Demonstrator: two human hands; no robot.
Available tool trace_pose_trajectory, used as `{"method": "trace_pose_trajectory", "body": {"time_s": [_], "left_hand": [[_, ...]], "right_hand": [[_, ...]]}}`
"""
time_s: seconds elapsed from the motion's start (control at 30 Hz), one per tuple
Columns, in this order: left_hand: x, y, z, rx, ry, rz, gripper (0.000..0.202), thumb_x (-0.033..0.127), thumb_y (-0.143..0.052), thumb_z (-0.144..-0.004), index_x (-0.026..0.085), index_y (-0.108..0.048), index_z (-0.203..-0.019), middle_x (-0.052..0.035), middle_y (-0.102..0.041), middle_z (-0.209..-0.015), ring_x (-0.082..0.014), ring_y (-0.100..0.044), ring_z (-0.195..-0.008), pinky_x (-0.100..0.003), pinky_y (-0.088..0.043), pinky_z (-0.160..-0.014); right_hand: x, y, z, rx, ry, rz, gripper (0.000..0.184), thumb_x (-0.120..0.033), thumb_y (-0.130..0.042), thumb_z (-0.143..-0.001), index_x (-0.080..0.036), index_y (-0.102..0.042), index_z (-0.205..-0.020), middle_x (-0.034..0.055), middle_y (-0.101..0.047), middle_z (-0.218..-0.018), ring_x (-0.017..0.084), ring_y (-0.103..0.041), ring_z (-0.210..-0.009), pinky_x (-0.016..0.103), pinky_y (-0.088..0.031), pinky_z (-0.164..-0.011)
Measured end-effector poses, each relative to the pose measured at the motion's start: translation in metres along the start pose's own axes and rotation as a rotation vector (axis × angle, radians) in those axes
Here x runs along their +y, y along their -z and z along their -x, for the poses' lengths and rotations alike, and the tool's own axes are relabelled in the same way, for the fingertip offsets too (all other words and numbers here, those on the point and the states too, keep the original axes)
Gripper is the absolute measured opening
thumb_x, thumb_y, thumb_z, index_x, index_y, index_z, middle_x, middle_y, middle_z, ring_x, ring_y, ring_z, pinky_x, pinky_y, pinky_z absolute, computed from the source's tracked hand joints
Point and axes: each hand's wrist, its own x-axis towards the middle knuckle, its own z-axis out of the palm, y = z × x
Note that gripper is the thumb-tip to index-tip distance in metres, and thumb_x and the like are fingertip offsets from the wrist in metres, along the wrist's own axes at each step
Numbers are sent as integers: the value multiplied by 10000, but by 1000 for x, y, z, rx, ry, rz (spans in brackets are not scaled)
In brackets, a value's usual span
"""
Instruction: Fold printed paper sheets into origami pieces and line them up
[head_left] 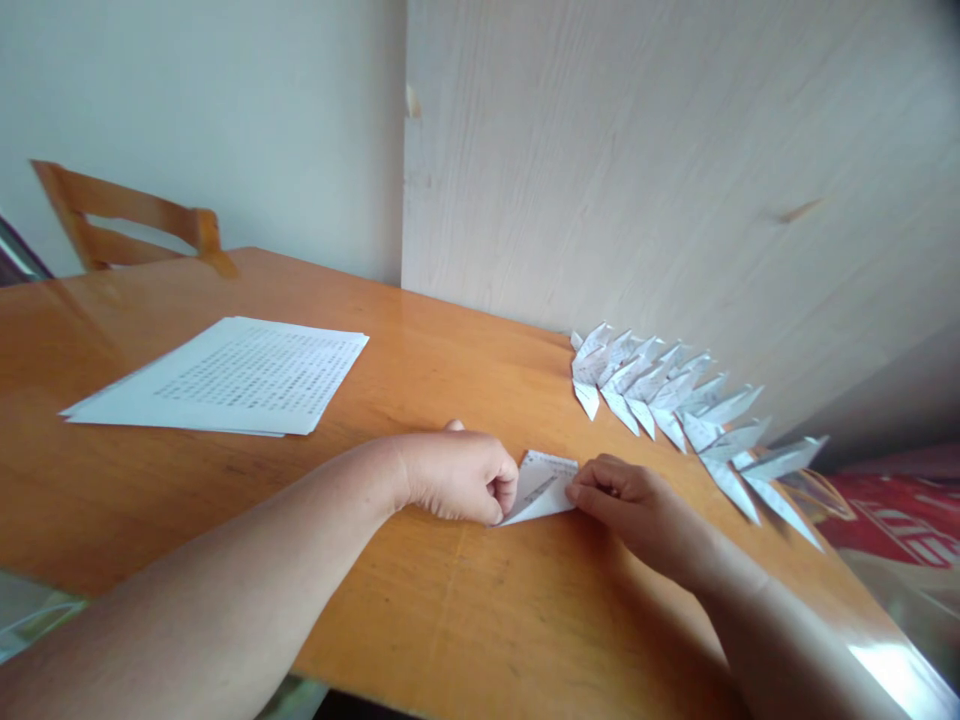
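A small folded piece of printed paper lies on the orange wooden table between my two hands. My left hand is curled, its fingertips pinching the paper's left edge. My right hand has its fingers pressed together on the paper's right edge. Both forearms rest low over the table.
A row of several folded paper pieces lies along the pale wooden board at the right. A stack of printed sheets sits at the left. A wooden chair stands behind the table. Something red shows beyond the right edge.
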Motion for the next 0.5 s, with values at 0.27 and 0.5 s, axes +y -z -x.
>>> {"method": "trace_pose_trajectory", "body": {"time_s": [0.27, 0.5], "left_hand": [[1, -9, -3, 21, -30, 21, 145, 164, -610, -734, 264, -715, -747, 88, -727, -763, -122, -638, -748, -315, -396, -905], [4, -8, -2, 27, -3, -14, 127, 172, -614, -720, 259, -706, -730, 81, -720, -756, -130, -630, -746, -379, -369, -967]], "right_hand": [[1, 0, -1, -10, -82, 34, 266, -366, -541, -873, -211, -536, -658, -10, -534, -700, 157, -491, -674, 284, -361, -597], [-1, -4, -2, 14, -86, 120, 256, -346, -532, -876, -204, -520, -663, -15, -545, -671, 148, -482, -647, 280, -339, -578]]}}
